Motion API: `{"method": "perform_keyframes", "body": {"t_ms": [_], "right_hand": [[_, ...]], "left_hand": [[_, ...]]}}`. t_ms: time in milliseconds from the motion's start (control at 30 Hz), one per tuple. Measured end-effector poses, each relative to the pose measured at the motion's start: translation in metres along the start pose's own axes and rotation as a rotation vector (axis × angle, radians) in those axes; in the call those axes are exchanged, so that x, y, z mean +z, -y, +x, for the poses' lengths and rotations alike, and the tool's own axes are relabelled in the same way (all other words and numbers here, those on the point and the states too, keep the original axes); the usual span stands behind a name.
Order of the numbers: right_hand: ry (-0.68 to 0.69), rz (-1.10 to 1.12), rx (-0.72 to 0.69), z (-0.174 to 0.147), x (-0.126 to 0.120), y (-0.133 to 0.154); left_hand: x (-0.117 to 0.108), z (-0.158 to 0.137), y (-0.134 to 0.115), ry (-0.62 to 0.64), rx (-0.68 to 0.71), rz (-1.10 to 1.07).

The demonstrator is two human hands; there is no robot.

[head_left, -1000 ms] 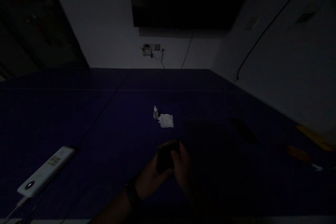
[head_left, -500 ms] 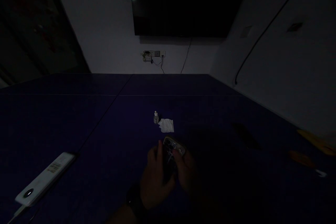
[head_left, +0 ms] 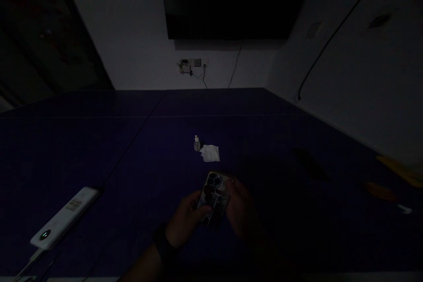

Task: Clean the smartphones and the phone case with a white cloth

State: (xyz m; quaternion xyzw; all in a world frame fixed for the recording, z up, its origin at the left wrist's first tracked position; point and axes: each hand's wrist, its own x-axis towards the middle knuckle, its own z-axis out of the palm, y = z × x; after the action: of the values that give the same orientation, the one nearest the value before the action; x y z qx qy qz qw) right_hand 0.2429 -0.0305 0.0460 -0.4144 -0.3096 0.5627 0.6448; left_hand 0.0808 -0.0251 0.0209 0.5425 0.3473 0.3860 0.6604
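Note:
Between my two hands is a smartphone (head_left: 214,198) in a patterned case, its back with the camera lenses facing up. My left hand (head_left: 185,220), a dark band on its wrist, grips the phone's left lower edge with the thumb across the back. On the other side my right hand (head_left: 239,207) is closed on the right edge, thumb near the lenses. Just beyond the phone, a folded white tissue (head_left: 210,153) lies on the dark blue table (head_left: 132,216). A small clear bottle (head_left: 197,145) with a white cap stands upright at the tissue's left.
A white power bank (head_left: 66,218) with a cable lies at the left. Toward the right are a dark flat object (head_left: 310,164), an orange item (head_left: 380,191) and a yellow item (head_left: 399,171). A large dark screen (head_left: 228,0) hangs on the far wall. The room is dim.
My left hand has shifted from upright along the phone's side to its lower left edge, thumb now over the back. The phone's back shows more fully. The view has tilted slightly.

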Motion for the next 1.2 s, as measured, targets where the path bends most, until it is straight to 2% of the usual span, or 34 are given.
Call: {"method": "perform_keyframes", "body": {"t_ms": [200, 333, 400, 500, 600, 833, 933, 1067, 1200], "right_hand": [[-0.044, -0.048, 0.007, -0.003, 0.003, -0.004], [-0.09, -0.122, -0.062, -0.004, 0.001, -0.011], [-0.086, -0.173, -0.102, -0.003, -0.001, -0.015], [-0.031, -0.204, -0.121, -0.002, 0.0, -0.019], [-0.026, -0.158, -0.127, -0.001, 0.004, -0.02], [-0.043, -0.179, -0.133, -0.003, 0.01, -0.019], [-0.079, -0.122, -0.134, 0.001, 0.011, -0.016], [-0.087, -0.058, -0.127, 0.011, 0.014, -0.002], [-0.014, -0.122, -0.108, 0.014, 0.01, 0.003]], "left_hand": [[0.002, -0.003, 0.006, 0.025, -0.011, -0.031], [0.0, -0.003, 0.001, 0.0, 0.016, -0.001], [0.001, 0.0, -0.008, -0.068, 0.061, 0.01], [0.008, 0.007, -0.022, -0.317, 0.136, -0.048], [0.014, 0.015, -0.027, -0.399, 0.137, -0.076], [0.008, 0.024, -0.018, -0.375, 0.068, -0.153], [0.0, 0.024, -0.018, -0.298, 0.046, -0.14], [-0.01, 0.017, -0.016, -0.122, -0.041, -0.068], [-0.011, 0.01, -0.01, -0.092, -0.087, -0.074]]}}
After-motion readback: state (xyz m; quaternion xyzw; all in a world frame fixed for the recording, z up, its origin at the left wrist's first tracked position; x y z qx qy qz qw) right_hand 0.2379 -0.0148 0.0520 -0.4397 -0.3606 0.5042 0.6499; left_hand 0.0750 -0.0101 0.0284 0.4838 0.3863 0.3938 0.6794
